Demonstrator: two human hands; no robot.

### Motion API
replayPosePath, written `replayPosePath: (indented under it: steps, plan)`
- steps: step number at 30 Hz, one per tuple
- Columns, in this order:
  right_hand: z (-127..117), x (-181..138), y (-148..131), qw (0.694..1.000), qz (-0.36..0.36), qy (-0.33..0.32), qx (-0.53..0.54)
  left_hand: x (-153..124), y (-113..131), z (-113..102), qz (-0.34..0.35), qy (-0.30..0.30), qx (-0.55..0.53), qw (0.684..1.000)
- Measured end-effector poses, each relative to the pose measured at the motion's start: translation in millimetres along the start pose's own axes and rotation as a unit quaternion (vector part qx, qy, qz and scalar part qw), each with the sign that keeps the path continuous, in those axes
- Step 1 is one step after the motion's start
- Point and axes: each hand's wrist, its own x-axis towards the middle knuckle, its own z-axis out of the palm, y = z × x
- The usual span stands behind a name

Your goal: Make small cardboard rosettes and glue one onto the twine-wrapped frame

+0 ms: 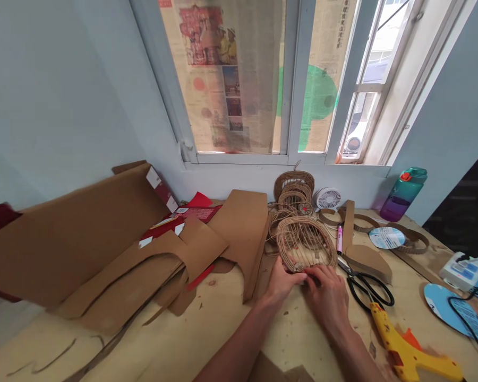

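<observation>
Both hands hold the near edge of a rounded piece woven from brown twine [306, 244], tilted up with thin strands running across its thick rim. My left hand [283, 281] grips the lower left of the rim, thumb stretched along the edge. Closed at the lower right is my right hand [327, 292], its fingers pinching the rim near the left thumb. The fingertips of the right hand are partly hidden. Behind this piece stand more woven twine pieces [293, 183], one with a small red spot. Black-handled scissors [368, 286] lie just right of my right hand.
Cut cardboard [239, 223] and a large cardboard box [83, 233] cover the left side. To the right are a yellow glue gun [402, 339], pink marker [339, 240], cardboard strips, white fan [328, 198], bottle [404, 193], blue disc [387, 237] and corded white power strip [462, 271].
</observation>
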Motion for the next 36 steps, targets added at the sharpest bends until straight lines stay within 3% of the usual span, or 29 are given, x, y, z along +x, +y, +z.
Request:
replayPosePath:
  steps: [12, 18, 24, 28, 36]
  plan:
    - [0, 0, 2, 0.997, -0.008, -0.023, 0.079, 2, -3, -2, 0.061, 0.055, 0.025, 0.996]
    - [-4, 0, 4, 0.959, 0.196, 0.051, 0.199, 4, 5, -9, 0.092, 0.074, 0.030, 0.993]
    - [-2, -2, -1, 0.916, 0.285, 0.068, 0.275, 2, 25, -20, 0.113, 0.045, -0.001, 0.993]
    - [3, 0, 0, 0.861, 0.327, 0.092, 0.379, -9, 34, -15, 0.128, 0.001, -0.027, 0.991]
    - [3, -3, -23, 0.707, 0.332, 0.000, 0.625, -31, 42, 0, 0.147, -0.075, -0.012, 0.986]
